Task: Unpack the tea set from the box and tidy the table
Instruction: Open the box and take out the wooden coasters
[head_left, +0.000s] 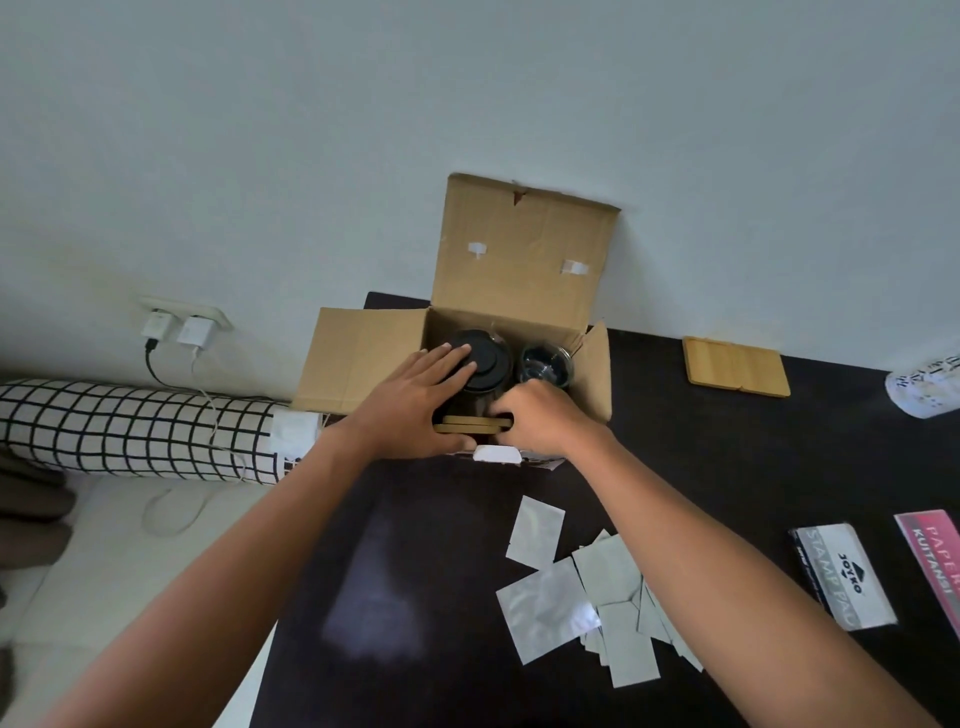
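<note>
An open cardboard box stands at the far edge of the dark table, its flaps spread. Inside sit a glass teapot with a black lid and a glass cup to its right. Two wooden coasters stand on edge at the box's near side. My left hand rests flat over the teapot lid, thumb at the box's near wall. My right hand curls its fingers over the coasters' right end. Another pair of wooden coasters lies on the table to the right.
Several silver foil sachets are scattered on the table near my right forearm. A stamp pad box and a red receipt book lie at the right. A checked bolster and wall chargers are left of the table.
</note>
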